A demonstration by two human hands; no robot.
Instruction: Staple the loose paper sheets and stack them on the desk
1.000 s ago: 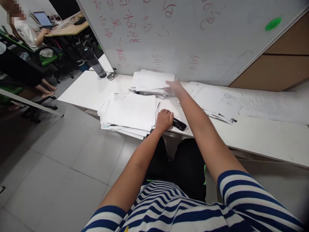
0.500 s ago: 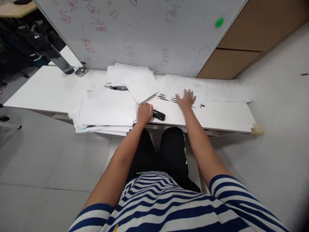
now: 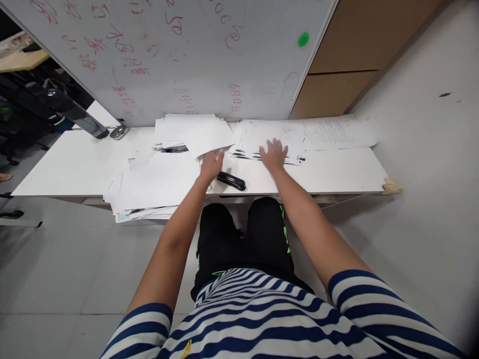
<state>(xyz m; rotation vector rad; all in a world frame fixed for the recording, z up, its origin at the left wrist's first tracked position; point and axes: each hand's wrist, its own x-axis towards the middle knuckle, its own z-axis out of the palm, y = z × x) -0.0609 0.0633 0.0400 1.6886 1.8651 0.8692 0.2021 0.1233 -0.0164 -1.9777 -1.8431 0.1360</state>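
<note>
Left hand [image 3: 211, 164] has its fingers loosely curled on the corner of a loose sheet [image 3: 207, 137]. The stapler [image 3: 231, 181] lies just below-right of them, long axis slanting right, nearer the left hand. Right hand [image 3: 274, 154] is spread flat on the printed papers [image 3: 295, 137] on the table [image 3: 337, 174].

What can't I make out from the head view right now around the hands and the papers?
- Printed text on the white sheets under the right hand: too small.
- Left hand fingertips: whether they pinch the loose white sheet is unclear.
- Black stapler: its near end is hidden by the left wrist.
- Red whiteboard writing: cut off at the top edge.
</note>
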